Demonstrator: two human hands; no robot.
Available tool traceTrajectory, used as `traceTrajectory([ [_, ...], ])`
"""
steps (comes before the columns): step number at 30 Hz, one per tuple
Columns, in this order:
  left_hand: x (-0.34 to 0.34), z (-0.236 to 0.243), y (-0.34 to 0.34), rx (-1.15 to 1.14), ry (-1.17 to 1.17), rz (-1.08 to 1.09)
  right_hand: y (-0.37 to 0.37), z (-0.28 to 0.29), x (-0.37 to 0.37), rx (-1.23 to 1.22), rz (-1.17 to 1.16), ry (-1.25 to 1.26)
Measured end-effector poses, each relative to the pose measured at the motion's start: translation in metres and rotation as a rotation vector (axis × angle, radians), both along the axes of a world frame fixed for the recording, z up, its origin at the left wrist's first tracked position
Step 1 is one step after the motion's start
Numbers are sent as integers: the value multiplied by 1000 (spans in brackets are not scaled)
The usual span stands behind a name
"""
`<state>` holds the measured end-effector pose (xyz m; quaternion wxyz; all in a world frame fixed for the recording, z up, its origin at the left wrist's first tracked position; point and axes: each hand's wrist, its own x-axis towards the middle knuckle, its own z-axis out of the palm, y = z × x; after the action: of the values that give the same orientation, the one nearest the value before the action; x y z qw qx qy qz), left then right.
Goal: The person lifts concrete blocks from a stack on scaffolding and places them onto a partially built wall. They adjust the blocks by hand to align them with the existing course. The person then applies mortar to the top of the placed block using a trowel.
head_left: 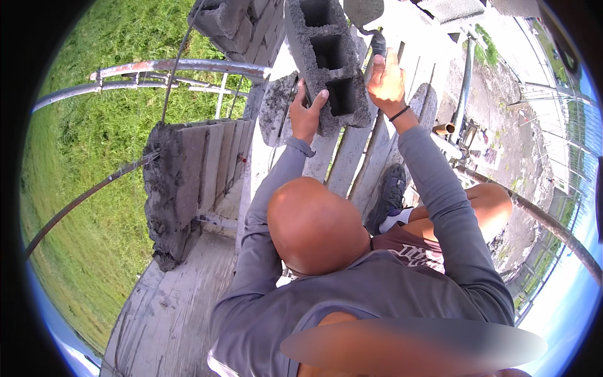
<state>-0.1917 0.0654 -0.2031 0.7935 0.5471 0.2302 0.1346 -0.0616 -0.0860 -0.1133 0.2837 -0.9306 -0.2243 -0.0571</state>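
A grey hollow concrete block (pixel 304 51) lies at the top middle, its row of square holes facing up. My left hand (pixel 304 118) grips its near left end, thumb on the near side and fingers along the left side. In my right hand (pixel 387 87), just right of the block, is the dark handle of a trowel (pixel 378 44). The fingers are wrapped round this handle. The trowel's grey blade points away from me beside the block's far end. Under and left of the block is a rough patch of grey mortar (pixel 276 110).
Spaced wooden planks (pixel 352 160) run beneath the block, with my shoe (pixel 391 195) on them. A mortared block wall (pixel 169 195) stands at the left, with rods (pixel 94 207) sticking out. Metal pipes (pixel 182 66) cross near it. Grass (pixel 81 157) lies below left; ground (pixel 502 157) lies below right.
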Motion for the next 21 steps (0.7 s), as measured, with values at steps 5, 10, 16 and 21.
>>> traceTrajectory([
  [5, -2, -6, 2, 20, 37, -47, 1, 16, 5, -114, 154, -10],
  [10, -2, -3, 1, -15, 63, -48, 18, 21, 4, 11, 110, -140],
  [16, 0, -4, 1, 86, 34, 7, 20, 23, 7, 49, 88, -10],
  [21, 1, -14, 2, 60, 18, -11, 23, 29, 15, -299, 108, 82],
])
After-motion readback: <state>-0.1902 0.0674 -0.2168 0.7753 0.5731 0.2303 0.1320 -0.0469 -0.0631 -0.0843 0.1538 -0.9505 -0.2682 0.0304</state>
